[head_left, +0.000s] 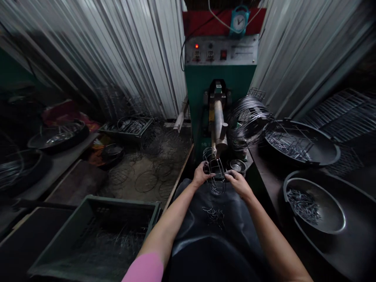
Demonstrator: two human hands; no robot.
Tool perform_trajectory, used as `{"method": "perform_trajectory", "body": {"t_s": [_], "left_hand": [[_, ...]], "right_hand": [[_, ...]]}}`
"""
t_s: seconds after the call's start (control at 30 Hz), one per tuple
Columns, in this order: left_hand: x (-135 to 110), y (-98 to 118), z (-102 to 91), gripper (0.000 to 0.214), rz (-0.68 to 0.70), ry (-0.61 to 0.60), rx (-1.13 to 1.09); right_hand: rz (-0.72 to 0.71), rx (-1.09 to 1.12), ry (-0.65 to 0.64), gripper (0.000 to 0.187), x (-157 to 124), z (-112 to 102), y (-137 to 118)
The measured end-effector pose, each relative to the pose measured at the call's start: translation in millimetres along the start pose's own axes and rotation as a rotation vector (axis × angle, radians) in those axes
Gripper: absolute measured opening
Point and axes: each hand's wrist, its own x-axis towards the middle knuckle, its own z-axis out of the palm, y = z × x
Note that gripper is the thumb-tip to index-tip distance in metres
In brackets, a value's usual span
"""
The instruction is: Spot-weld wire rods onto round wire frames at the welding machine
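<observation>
Between my two hands is a small wire basket (217, 187), a frame of thin metal wires. My left hand (201, 175) grips its left side with curled fingers. On the other side, my right hand (237, 182) pinches the wire at its edge with thumb and fingers. The basket's upper part sits at the tip of the machine's electrode arm (219, 121). Several loose bent wire pieces (214, 216) lie on the dark apron (194, 235) over my lap. A small metal bowl (237, 166) stands just beyond my right hand.
A green machine (195, 86) with a lit red lamp stands ahead. Wire hoops (248, 117) hang at its right. Pans of wire pieces (293, 129) and a metal bowl (329, 211) stand at the right. A green crate (96, 201) is at the left, with wire rings (147, 182) on the floor.
</observation>
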Motion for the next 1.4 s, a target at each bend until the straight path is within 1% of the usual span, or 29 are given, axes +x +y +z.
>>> {"method": "perform_trajectory", "body": {"t_s": [0.1, 0.23, 0.43, 0.6, 0.77, 0.93, 1.07, 1.17, 1.23, 1.33, 1.4], "left_hand": [[1.5, -3.3, 1.1, 0.072, -0.004, -0.002, 0.010], [4.1, -2.2, 0.9, 0.070, -0.034, -0.012, 0.006], [8.1, 3.1, -2.9, 0.066, -0.083, -0.023, -0.042], [9.9, 3.2, -5.1, 0.061, -0.079, -0.048, -0.024], [10.8, 6.9, -5.2, 0.065, -0.103, -0.047, -0.024], [8.4, 7.1, -4.0, 0.062, -0.118, -0.033, -0.028], [9.1, 5.8, -1.2, 0.060, -0.175, 0.007, -0.101], [9.8, 9.4, -0.5, 0.058, -0.213, 0.018, -0.167], [8.8, 12.8, -1.1, 0.059, -0.230, 0.019, -0.195], [5.0, 15.8, -3.4, 0.064, -0.239, 0.009, -0.219], [2.1, 15.3, -5.2, 0.066, -0.233, 0.010, -0.220]], "right_hand": [[0.002, 0.004, 0.016, 0.025, -1.1, 0.2, -1.5], [-0.017, 0.012, 0.054, 0.027, 4.6, 1.7, -5.0], [-0.046, -0.020, 0.033, 0.026, 19.0, 6.0, -12.0], [-0.022, -0.006, 0.049, 0.023, 26.0, 9.6, -14.0], [-0.018, 0.035, 0.060, 0.024, 18.1, 7.7, -13.7], [0.014, 0.042, -0.006, 0.023, 5.6, 1.4, -13.8], [0.001, 0.033, 0.008, 0.023, 13.3, 1.9, -17.0], [0.004, 0.036, 0.029, 0.024, 22.4, 4.0, -19.4], [-0.002, 0.025, 0.031, 0.024, 23.8, 3.8, -19.0], [0.002, 0.046, 0.021, 0.029, 14.6, -1.0, -11.3], [0.040, 0.092, 0.025, 0.036, 2.6, -6.8, 0.0]]}}
